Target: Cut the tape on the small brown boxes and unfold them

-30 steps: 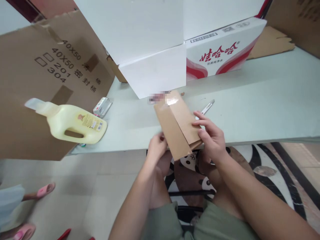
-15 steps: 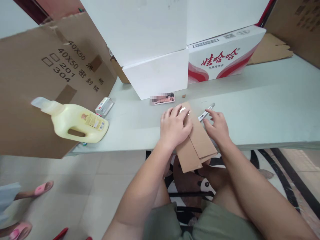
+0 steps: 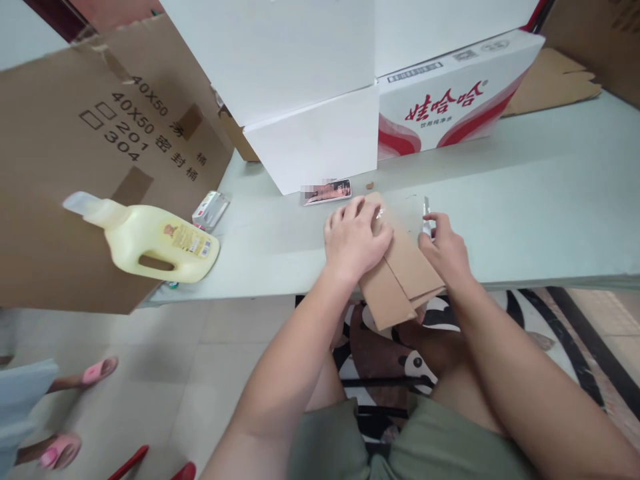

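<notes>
A pale green table (image 3: pixel 525 200) runs across the middle of the frame, with tiled floor below it; at the far left a big brown carton (image 3: pixel 75 167) leans against its edge, and in front of that lies a yellow jug (image 3: pixel 150 240) on its side; a small packet (image 3: pixel 210 210) sits just right of the jug; white boxes (image 3: pixel 310 87) crowd the upper centre; just below centre the left hand (image 3: pixel 355 240) lies flat, fingers spread, pressing down a folded brown cardboard piece (image 3: pixel 405 280) that overhangs the table's near edge; immediately right, the right hand (image 3: pixel 445 250) pinches a slim silver cutter (image 3: pixel 427 212) upright; to do this well, I judge, the flat hand should hold the cardboard firmly, fingers clear of the blade's line.
</notes>
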The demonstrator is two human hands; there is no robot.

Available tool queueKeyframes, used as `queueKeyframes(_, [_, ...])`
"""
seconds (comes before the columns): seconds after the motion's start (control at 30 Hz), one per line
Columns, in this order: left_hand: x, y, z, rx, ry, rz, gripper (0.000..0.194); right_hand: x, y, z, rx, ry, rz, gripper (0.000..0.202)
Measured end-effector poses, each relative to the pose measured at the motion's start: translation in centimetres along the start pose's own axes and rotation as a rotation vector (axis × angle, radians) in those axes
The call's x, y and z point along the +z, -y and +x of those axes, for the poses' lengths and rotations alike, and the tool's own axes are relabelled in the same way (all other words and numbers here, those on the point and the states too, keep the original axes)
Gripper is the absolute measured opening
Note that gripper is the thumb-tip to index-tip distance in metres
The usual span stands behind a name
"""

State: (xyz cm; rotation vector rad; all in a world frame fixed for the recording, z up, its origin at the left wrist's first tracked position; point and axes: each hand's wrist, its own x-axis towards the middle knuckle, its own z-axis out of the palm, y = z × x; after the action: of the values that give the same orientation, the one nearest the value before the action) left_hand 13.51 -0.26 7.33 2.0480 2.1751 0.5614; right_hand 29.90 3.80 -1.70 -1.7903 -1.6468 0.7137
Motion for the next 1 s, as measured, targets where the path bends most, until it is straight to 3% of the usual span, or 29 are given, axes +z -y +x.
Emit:
queueKeyframes(0.17, [1.0,-0.7,1.6,-0.063,-0.044,-0.054,0.033,-1.3,0.2,-1.7,-0.064,-0.059,0.726,0.035])
queueKeyframes(0.3, [2.3,0.2,2.5,-0.071,-0.119,-0.317,0.034,-1.8,-0.4,-1.9,-0.224,-0.225,0.978,0.044])
queueKeyframes(0.47, [3.2,1.7,2.8,-0.073,-0.195,-0.635,0.048,-1.9,-0.7,-1.8,-0.371,-0.389,0.807,0.033])
queueKeyframes(0.63, [3.3,1.6,2.7,-0.073,-0.243,-0.661,0.051,-4.4,2.8,-1.8,-0.495,-0.464,0.726,0.030])
queueKeyframes(0.8, [3.4,2.2,2.1,-0.027,-0.298,-0.675,0.046,-5.7,7.5,-2.7,-0.528,-0.319,0.676,0.018])
queueKeyframes(1.0, [4.3,2.8,1.8,-0.218,-0.245,-0.796,0.038,-4.1,8.2,-3.7,-0.558,-0.155,0.428,0.021])
